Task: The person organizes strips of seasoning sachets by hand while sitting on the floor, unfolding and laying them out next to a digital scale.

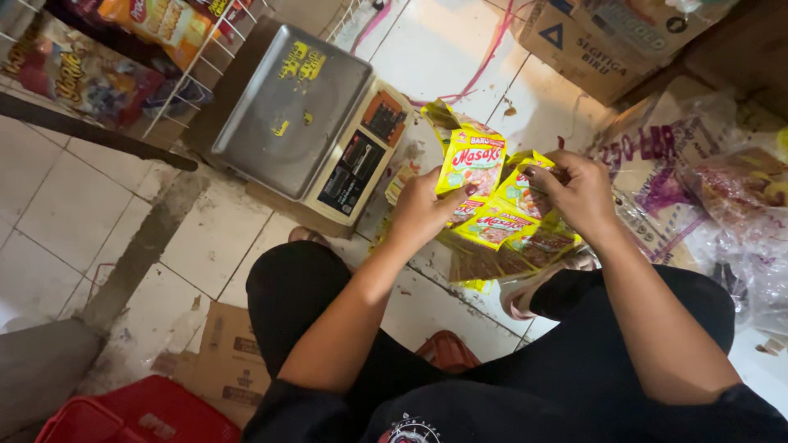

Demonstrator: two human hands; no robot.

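Observation:
Both my hands hold a bunch of small yellow seasoning sachets (492,226) with red print, fanned out above my knees. My left hand (420,209) grips the left side, its thumb pressing on one upright sachet (474,164). My right hand (574,190) pinches the sachets at the top right. More sachets hang below the hands in a joined strip.
A digital weighing scale (308,119) with a steel pan sits on the tiled floor ahead. A wire rack with snack packets (98,57) stands at upper left. Cardboard boxes (607,37) and plastic sacks (706,180) lie to the right. A red basket (139,414) is at lower left.

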